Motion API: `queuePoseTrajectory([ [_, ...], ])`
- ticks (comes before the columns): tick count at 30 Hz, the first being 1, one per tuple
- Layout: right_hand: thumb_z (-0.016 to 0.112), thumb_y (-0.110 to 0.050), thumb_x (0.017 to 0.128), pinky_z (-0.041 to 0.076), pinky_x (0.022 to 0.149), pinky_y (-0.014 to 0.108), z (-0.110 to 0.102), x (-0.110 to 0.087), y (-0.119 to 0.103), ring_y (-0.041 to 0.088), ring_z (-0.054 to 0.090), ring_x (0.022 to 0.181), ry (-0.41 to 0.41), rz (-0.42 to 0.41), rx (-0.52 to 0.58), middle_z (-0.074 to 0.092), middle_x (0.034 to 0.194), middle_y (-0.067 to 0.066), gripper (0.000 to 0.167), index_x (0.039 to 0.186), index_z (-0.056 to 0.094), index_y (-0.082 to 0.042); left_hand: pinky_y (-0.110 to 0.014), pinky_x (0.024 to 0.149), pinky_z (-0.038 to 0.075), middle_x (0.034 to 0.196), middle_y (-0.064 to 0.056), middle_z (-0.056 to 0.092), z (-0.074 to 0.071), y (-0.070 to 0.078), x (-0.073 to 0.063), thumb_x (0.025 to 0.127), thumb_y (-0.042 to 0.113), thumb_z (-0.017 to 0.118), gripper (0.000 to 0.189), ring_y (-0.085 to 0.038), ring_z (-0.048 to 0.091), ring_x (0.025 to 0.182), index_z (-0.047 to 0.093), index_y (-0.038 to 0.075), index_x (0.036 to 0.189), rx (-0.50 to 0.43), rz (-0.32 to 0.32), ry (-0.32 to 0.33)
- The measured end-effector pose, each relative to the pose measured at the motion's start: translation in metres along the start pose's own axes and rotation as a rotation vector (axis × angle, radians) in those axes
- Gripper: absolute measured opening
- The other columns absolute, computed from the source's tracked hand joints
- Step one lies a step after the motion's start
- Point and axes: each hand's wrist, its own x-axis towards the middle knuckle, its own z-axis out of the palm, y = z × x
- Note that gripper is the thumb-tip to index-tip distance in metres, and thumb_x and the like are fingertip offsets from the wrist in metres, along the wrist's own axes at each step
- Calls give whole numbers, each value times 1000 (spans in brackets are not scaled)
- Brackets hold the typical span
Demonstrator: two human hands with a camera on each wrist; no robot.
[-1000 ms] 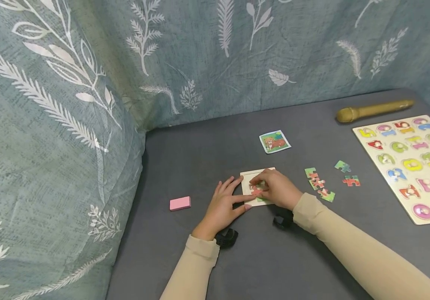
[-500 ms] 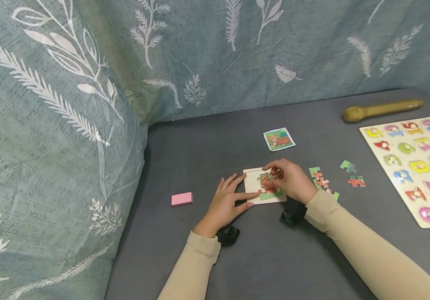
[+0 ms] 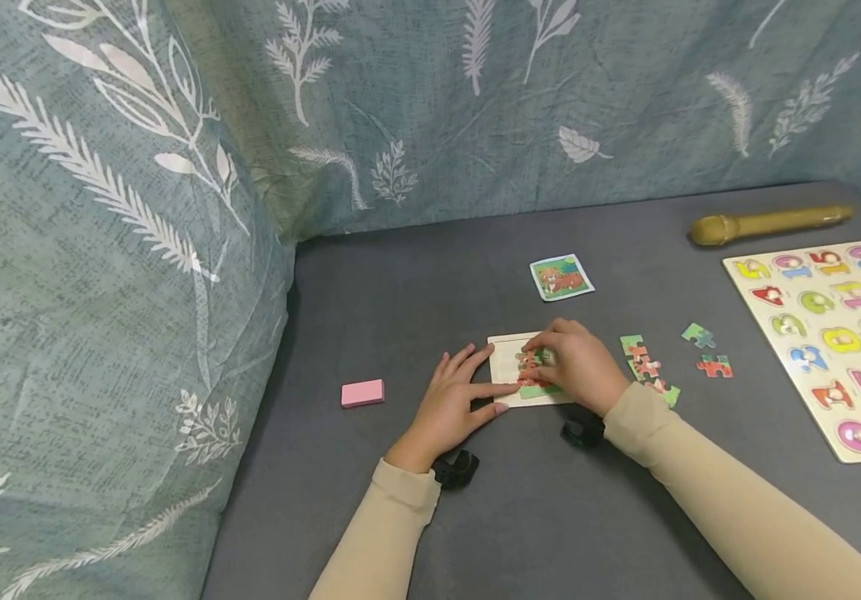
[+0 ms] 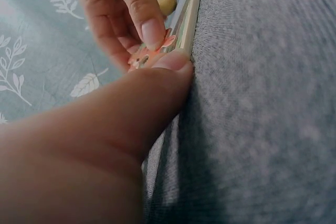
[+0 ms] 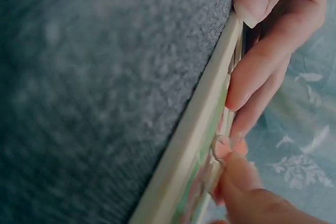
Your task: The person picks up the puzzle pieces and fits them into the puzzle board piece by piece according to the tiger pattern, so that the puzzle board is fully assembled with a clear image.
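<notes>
A light wooden puzzle tray (image 3: 505,360) lies on the dark grey table, with red and green pieces fitted in its lower part. My left hand (image 3: 447,412) rests at its left side, fingers spread, with the index finger and thumb along the lower edge. Over the tray, my right hand (image 3: 583,367) pinches an orange-red jigsaw piece (image 5: 222,146) between thumb and fingers. That piece stands tilted above the others in the right wrist view. In the left wrist view the right thumb presses on the orange piece (image 4: 139,59); the right hand hides part of the tray.
Right of the tray lie several joined jigsaw pieces (image 3: 643,367) and two loose ones, a green piece (image 3: 698,336) and a red piece (image 3: 714,366). A picture card (image 3: 561,277) lies behind, a pink block (image 3: 362,393) left, a number board (image 3: 828,333) and brown stick (image 3: 771,225) right.
The right hand drew back slightly to the right, showing more of the tray, then came in again with its fingers over the pieces. The left hand has stayed on the tray.
</notes>
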Motion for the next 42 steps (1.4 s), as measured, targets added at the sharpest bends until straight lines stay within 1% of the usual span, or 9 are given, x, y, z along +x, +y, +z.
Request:
queuePoseTrajectory([
  [5,88,-15,86,60,81,49,-1,-5,-4,33,70,95,30,-42,-54,75,107,15,36,117,78,0,-59,127,8,168,-5,35,-1,1,3,98,36,74,36,-31,22,158,74,33,134,-9,3,0],
  [12,87,-13,88,57,92,51,-2,-6,1,38,65,113,22,-93,-56,74,119,17,39,123,76,-1,-61,126,9,168,-6,35,-1,2,6,98,36,74,36,-32,22,158,74,34,134,-5,17,-8],
  [18,88,-17,86,52,79,46,-1,-4,2,32,59,91,42,-126,-85,68,107,15,40,121,77,0,-60,127,8,169,-6,34,-2,3,7,99,36,73,36,-31,21,158,74,33,134,2,11,-15],
  [22,88,-17,86,52,74,43,0,-2,1,28,58,85,25,-73,-50,71,97,11,43,123,75,1,-59,127,8,168,-6,34,-4,4,7,98,35,74,36,-31,21,158,74,33,134,-6,7,-12],
  [27,89,-18,85,50,75,42,0,-3,1,28,57,85,31,-49,-62,70,102,11,26,105,80,-5,-60,127,9,168,-7,34,-5,6,8,97,35,76,37,-31,21,158,74,33,134,10,9,-6],
  [31,89,-18,86,49,74,41,1,-8,1,27,55,84,41,-99,-94,69,100,9,18,99,83,-7,-62,125,16,159,-8,46,-2,7,5,95,30,80,38,-30,35,150,76,29,132,57,56,52],
  [35,85,-16,90,51,74,42,1,-15,0,28,58,86,45,-150,-125,71,105,10,17,102,84,-6,-59,123,26,136,-5,60,2,8,2,95,25,81,33,-27,52,127,78,27,128,92,143,109],
  [38,83,-17,92,52,74,42,1,-19,0,28,59,89,27,-175,-158,71,111,11,22,111,82,-5,-56,123,28,128,-3,64,3,8,2,98,22,77,28,-25,55,120,79,25,126,87,179,108],
  [42,82,-19,94,52,74,43,-1,-21,0,28,58,91,-15,-197,-205,70,118,13,30,122,79,-8,-55,123,28,129,-2,65,4,7,2,100,20,74,26,-24,55,123,80,24,125,73,177,93],
])
